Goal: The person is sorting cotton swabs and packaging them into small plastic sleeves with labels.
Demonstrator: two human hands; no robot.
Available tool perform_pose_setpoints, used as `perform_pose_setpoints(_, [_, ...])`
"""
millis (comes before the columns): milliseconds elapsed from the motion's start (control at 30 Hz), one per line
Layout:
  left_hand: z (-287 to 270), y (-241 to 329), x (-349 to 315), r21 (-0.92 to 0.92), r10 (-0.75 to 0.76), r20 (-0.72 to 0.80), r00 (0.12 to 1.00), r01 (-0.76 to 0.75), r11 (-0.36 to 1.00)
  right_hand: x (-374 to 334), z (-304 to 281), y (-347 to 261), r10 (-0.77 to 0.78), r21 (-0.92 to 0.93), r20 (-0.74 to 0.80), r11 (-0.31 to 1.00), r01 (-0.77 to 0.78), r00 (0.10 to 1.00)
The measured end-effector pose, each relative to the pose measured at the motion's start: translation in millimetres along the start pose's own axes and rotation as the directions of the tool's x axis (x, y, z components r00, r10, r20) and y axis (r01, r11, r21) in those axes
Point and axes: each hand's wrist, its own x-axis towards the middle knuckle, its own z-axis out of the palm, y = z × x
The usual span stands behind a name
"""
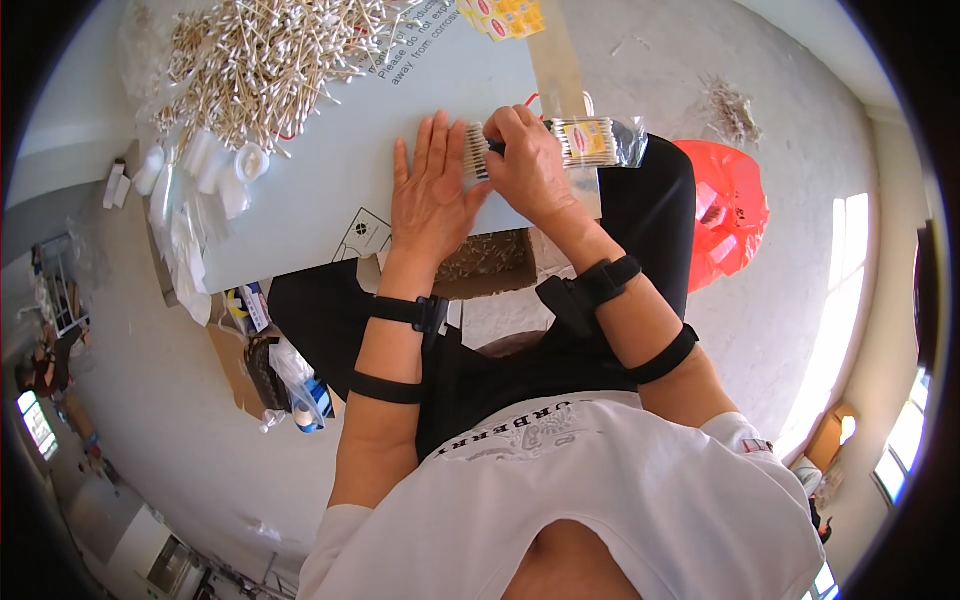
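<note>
My left hand (432, 205) lies flat on the pale board (320, 190), fingers stretched out and thumb toward the right. Just beside its fingertips is a neat row of cotton swabs (474, 150), set side by side. My right hand (530, 165) is closed over the right part of this row, fingers curled down. Something dark shows between its fingers, too covered to name. Right of that hand, a clear plastic bag (630, 143) of cotton swabs with a yellow and red label (585, 140) lies at the board's edge, over my knee.
A big heap of loose cotton swabs (260, 70) covers the far left of the board, with white rolls (252, 163) nearby. Yellow labels (510, 18) lie at the far edge. An open cardboard box (490, 290) sits below the board. A red plastic bag (735, 215) rests on the floor at right.
</note>
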Motion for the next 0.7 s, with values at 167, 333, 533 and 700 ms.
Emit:
perform_pose_setpoints(167, [2.7,-0.3,0.6,0.074,-0.011,0.051,0.999,0.008,0.997,-13.2,30.8,7.7,-0.352,0.197,-0.263,0.892,0.407,0.898])
perform_pose_setpoints(333, [0.4,2.5,1.6,0.029,-0.018,0.046,0.999,0.017,0.999,-18.1,-3.3,31.7,-0.3,-0.066,-0.352,0.953,0.296,0.887])
perform_pose_setpoints(533, [9.8,20.0,11.8,-0.006,0.038,0.032,0.999,-0.038,0.999,-25.7,-37.4,106.4,-0.126,-0.406,-0.261,0.914,0.01,0.957])
perform_pose_setpoints(700, [20.0,49.1,26.4,-0.046,0.082,0.03,0.996,-0.081,0.996,-25.8,-32.6,110.0,-0.042,-0.034,-0.205,0.999,0.035,0.978])
